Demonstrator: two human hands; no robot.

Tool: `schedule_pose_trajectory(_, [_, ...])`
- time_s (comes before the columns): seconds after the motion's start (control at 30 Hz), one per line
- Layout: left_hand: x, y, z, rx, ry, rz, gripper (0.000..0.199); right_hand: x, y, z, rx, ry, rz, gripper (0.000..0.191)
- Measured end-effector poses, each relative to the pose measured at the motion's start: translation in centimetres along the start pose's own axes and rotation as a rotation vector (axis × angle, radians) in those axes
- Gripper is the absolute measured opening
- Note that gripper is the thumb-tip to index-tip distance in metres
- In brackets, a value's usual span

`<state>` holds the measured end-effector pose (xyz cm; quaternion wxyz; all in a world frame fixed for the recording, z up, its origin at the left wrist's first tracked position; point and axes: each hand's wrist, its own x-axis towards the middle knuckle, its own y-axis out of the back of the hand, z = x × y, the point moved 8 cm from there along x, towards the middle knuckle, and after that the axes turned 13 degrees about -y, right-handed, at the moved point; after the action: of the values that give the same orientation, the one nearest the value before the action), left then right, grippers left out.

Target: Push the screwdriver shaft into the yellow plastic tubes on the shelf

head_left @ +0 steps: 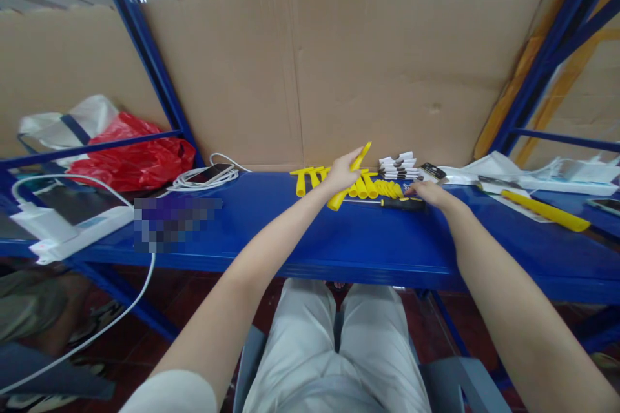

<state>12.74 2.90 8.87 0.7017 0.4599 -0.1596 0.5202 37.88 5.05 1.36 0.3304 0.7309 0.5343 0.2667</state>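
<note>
My left hand (343,174) is closed round a yellow plastic T-shaped handle (335,201), tilted above the blue shelf top. Behind and beside it lie more yellow T-shaped handles (301,184) in a row, with several small yellow pieces (389,190) at the row's right end. My right hand (429,192) is low over the shelf, fingertips together at some tiny shiny parts (405,188); what they pinch, if anything, is too small to make out. Just below those fingers lies a screwdriver (402,204) with a black handle, its shaft pointing left.
White-and-dark packets (397,166) are stacked against the cardboard panel (387,64), near a black card (432,171). A long yellow-handled tool (547,211) lies at right. To the left are a coiled white cable (206,177), a power strip (92,232) and a red bag (138,153).
</note>
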Motion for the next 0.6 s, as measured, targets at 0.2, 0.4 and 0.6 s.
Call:
schedule_pose_trajectory(0.2, [-4.1, 2.6, -1.3, 0.376, -0.112, -0.096, 0.071, 0.1, 0.1, 0.3, -0.054, -0.036, 0.000, 0.031])
schedule_pose_trajectory(0.4, [-4.9, 0.2, 0.0, 0.498, -0.137, -0.256, 0.071, 0.5, 0.6, 0.7, -0.109, -0.046, 0.035, 0.036])
schedule_pose_trajectory(0.6, [-5.7, -2.8, 1.5, 0.567, -0.159, -0.461, 0.067, 0.8, 0.2, 0.9, -0.192, -0.036, 0.038, 0.037])
